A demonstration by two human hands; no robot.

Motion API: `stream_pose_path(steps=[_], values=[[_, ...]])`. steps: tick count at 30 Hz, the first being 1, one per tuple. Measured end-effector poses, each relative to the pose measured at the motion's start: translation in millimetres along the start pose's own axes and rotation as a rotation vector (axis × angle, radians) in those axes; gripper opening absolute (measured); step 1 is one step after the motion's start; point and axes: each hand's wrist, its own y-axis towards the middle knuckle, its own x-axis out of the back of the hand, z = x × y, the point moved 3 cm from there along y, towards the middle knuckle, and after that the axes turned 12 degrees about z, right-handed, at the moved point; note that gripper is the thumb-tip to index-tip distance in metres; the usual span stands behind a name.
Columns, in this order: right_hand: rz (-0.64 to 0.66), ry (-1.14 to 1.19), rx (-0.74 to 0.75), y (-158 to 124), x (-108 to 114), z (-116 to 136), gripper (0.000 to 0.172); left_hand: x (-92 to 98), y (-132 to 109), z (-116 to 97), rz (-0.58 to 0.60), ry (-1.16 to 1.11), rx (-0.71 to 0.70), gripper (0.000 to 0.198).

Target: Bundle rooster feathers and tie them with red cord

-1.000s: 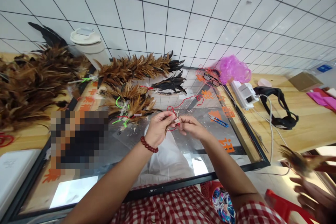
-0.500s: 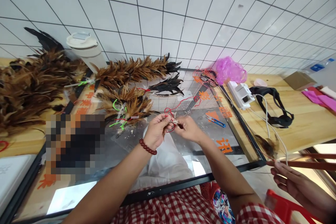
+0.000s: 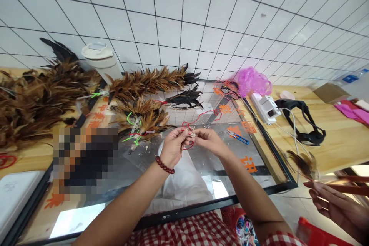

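Note:
My left hand (image 3: 172,148), with a beaded bracelet at the wrist, pinches a small bunch of feathers whose pale quill ends (image 3: 193,134) stick out at the fingertips. A red cord (image 3: 206,114) loops around that spot and trails away over the glass. From the other side, my right hand (image 3: 213,143) closes its fingertips on the quill ends; its exact grip on the cord is hidden. Beyond my left hand lies a brown feather bundle (image 3: 154,113) with bright green ties. Black feathers (image 3: 186,98) bound in red rest behind it.
Blue thread snips (image 3: 239,138) lie right of my hands. A long feather strand (image 3: 150,80), white tumbler (image 3: 100,59), pink plastic bag (image 3: 253,81), power strip (image 3: 264,107) and black head strap (image 3: 302,123) surround the work. Another person's hand (image 3: 336,200) holds a feather tuft (image 3: 304,163).
My right fingers have straightened somewhat while staying at the quill ends. My left hand keeps its pinch. The whole view has shifted slightly, and the other person's feather tuft shows more clearly.

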Motion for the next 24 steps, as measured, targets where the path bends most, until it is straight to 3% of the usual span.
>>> stream_pose_path(steps=[6, 15, 20, 22, 24], values=[[-0.153, -0.026, -0.024, 0, 5, -2, 0.029, 2.8, 1, -3, -0.010, -0.028, -0.019, 0.031], [-0.203, 0.138, 0.016, 4, -1, -8, 0.017, 6.3, 2, -5, -0.044, -0.168, 0.069, 0.019], [-0.317, -0.532, 0.005, 0, 5, -1, 0.005, 4.6, 2, -4, 0.005, -0.330, 0.107, 0.013], [-0.365, -0.653, -0.020, -3, 8, 1, 0.002, 4.5, 2, -4, -0.005, -0.385, 0.121, 0.015], [-0.332, -0.649, -0.079, -4, 10, -1, 0.003, 5.1, 2, -4, -0.035, -0.443, 0.124, 0.018]])
